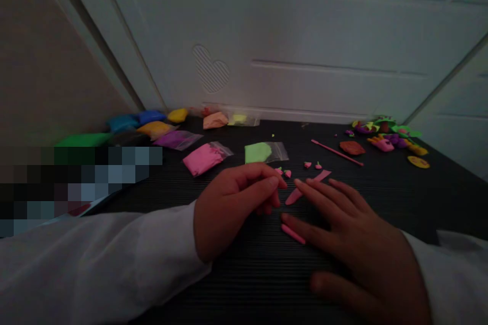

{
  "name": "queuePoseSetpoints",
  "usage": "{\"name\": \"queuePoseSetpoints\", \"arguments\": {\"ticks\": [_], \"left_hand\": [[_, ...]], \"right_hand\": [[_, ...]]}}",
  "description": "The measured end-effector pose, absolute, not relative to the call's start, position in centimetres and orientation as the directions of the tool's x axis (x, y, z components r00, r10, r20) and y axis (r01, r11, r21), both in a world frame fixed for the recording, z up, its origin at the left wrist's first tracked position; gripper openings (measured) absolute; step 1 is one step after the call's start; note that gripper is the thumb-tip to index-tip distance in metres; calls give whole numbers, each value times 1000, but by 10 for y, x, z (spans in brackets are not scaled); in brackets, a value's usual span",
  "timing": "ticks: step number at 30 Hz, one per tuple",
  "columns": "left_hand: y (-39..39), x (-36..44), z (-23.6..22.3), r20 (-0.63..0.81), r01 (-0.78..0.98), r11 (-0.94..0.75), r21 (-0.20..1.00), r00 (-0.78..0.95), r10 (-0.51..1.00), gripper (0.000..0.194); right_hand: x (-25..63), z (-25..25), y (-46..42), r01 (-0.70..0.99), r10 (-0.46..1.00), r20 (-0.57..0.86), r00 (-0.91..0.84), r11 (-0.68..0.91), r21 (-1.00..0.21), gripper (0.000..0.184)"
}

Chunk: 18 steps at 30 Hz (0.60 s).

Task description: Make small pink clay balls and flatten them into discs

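Note:
My right hand point(343, 231) is spread over the dark table, palm down, with its fingers apart. Beside its index finger lies a short pink clay roll point(293, 234). Past its fingertips is a flat pink modelling knife point(293, 197), partly covered by the fingers. My left hand point(240, 198) is curled, its thumb against the index finger; whatever may be inside is hidden. Just beyond it sit small pink clay pieces with green tops point(287, 173), and similar ones point(307, 165) lie a little to the right.
Bags of pink clay point(202, 159), light green clay point(257, 153) and purple clay point(173, 139) lie behind, with more colours at the back left. A thin pink stick point(337, 152) and a reddish-brown clay piece point(352, 148) lie right. Colourful clay figures point(383, 143) stand near the white panel point(305, 35).

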<state>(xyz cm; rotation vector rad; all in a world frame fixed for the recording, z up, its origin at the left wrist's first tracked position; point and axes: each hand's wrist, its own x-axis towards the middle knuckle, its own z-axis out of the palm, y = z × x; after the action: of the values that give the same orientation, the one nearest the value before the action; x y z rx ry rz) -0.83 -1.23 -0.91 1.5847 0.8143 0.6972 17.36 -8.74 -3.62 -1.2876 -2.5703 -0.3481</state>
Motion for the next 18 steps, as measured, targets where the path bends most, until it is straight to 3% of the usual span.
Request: {"name": "queuePoseSetpoints", "arguments": {"ticks": [4,8,11,14,16,18], "left_hand": [[-12,-8,-10,-7,130,-83,988,574,819,16],[-12,-8,-10,2,124,-89,988,571,821,15],[-12,-8,-10,-6,131,-86,988,578,816,15],[-13,-8,-10,-3,127,-88,988,579,815,15],[-13,-8,-10,4,124,-94,988,582,813,15],[-13,-9,-10,6,121,-95,988,586,811,15]], "right_hand": [[171,-41,-89,761,645,447,-621,632,146,34],[171,-36,-90,819,777,284,-562,570,64,59],[171,-35,-90,746,649,405,-644,650,146,36],[171,-37,-90,787,742,287,-606,613,77,57],[170,-40,-90,809,756,312,-575,583,76,59],[169,-43,-90,779,666,450,-595,616,118,36]]}}
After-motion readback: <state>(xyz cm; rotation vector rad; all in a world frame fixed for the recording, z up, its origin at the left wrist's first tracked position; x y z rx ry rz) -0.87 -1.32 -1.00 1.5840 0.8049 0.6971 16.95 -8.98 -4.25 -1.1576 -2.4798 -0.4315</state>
